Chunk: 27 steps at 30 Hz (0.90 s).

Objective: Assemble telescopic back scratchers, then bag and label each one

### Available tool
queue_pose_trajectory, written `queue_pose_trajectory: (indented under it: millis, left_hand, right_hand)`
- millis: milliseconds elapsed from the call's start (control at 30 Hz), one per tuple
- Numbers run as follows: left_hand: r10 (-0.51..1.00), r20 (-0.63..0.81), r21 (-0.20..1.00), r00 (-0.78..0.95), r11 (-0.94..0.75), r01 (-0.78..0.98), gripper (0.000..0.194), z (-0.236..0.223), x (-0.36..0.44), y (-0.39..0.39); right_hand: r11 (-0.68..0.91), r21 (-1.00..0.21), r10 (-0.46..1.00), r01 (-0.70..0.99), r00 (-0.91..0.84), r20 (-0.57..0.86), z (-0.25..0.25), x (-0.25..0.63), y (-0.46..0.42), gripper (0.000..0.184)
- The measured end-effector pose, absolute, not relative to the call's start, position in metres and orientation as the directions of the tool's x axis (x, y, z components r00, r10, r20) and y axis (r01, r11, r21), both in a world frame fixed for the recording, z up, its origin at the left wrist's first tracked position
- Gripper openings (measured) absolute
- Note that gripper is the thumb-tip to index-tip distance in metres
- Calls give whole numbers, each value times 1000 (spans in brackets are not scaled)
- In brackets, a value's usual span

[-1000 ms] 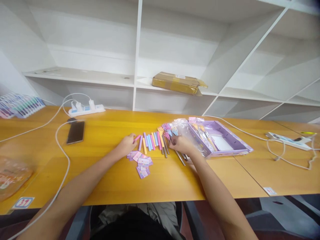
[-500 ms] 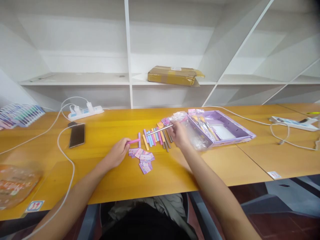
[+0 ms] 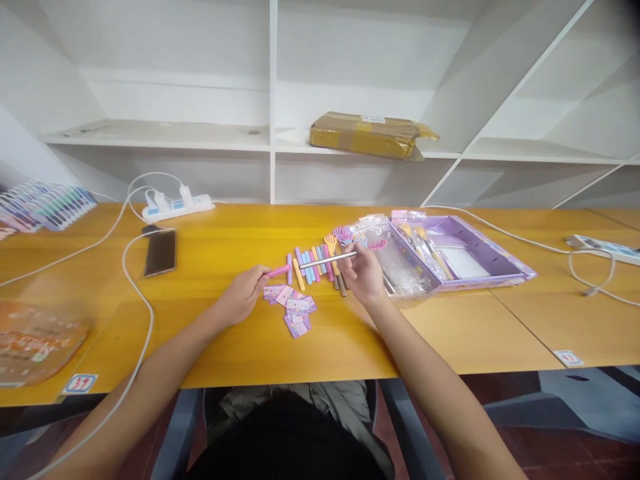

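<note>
My left hand (image 3: 244, 295) is closed around a pink stick-shaped handle (image 3: 279, 271). In my right hand (image 3: 367, 275) a thin metal rod (image 3: 325, 261) is pinched, its free end pointing left over a row of pastel handles (image 3: 299, 275). A pink claw-shaped head (image 3: 378, 244) shows just beyond the right hand; whether it joins the rod I cannot tell. Behind the row lie purple and orange hand-shaped scratcher heads (image 3: 343, 233), with metal rods partly hidden by my right hand. Small purple printed cards (image 3: 299, 305) are scattered in front of the handles.
At the right stands an open purple box (image 3: 487, 279) with clear plastic packaging (image 3: 400, 267) beside it. A phone (image 3: 161, 253), a power strip (image 3: 179, 207) and white cables lie at the left. A taped parcel (image 3: 367, 135) rests on the shelf.
My right hand has turned, opening up its fingers' side to view, and the rod sits more level. The pink claw head now shows. My left hand still grips the pink handle. The whole view has shifted slightly.
</note>
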<state>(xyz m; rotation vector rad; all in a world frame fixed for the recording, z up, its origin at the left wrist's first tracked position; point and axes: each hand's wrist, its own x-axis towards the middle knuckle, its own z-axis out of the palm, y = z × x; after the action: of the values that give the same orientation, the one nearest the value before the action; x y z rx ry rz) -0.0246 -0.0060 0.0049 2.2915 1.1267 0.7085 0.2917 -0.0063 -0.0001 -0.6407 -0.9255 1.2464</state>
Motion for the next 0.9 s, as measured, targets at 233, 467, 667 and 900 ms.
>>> queue_pose_trajectory:
  millis: [233, 467, 667, 900]
  left_hand:
    - [808, 239, 603, 538, -558, 570, 33, 4, -23, -8]
    - [809, 250, 563, 533, -569, 599, 36, 1, -23, -3]
    - [809, 226, 565, 542, -562, 604, 37, -2, -24, -2]
    - [806, 177, 519, 565, -564, 642, 37, -9, -24, -3]
  right_hand:
    - [303, -875, 952, -378, 79, 295, 1, 282, -9, 32]
    - [371, -888, 929, -271, 108, 355, 1, 286, -9, 31]
    - [366, -891, 929, -267, 56, 365, -5, 287, -8, 36]
    - [414, -879, 908, -236, 44, 416, -6, 285, -11, 40]
